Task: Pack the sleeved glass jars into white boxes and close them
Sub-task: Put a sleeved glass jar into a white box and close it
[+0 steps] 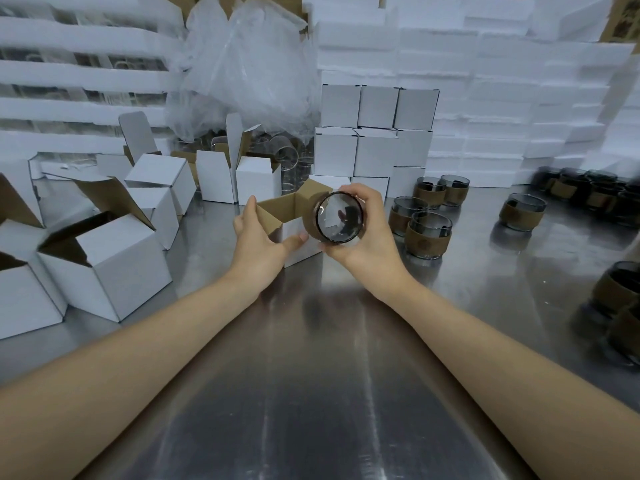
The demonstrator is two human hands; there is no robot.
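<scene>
Brown-sleeved glass jar (339, 216) tipped sideways beside the open white box (281, 210).

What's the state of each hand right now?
Left hand: fingers and thumb hold the open white box by its near corner.
Right hand: fingers grip the sleeved glass jar, tipped on its side.

Shiny metal table (329, 393) carries open white boxes (114, 268), stacked closed boxes (375, 152) and sleeved glass jars (429, 235)

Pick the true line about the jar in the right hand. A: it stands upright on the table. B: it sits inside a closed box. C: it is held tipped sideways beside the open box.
C: the right hand grips the sleeved jar tipped sideways beside the open box that the left hand holds.
</scene>
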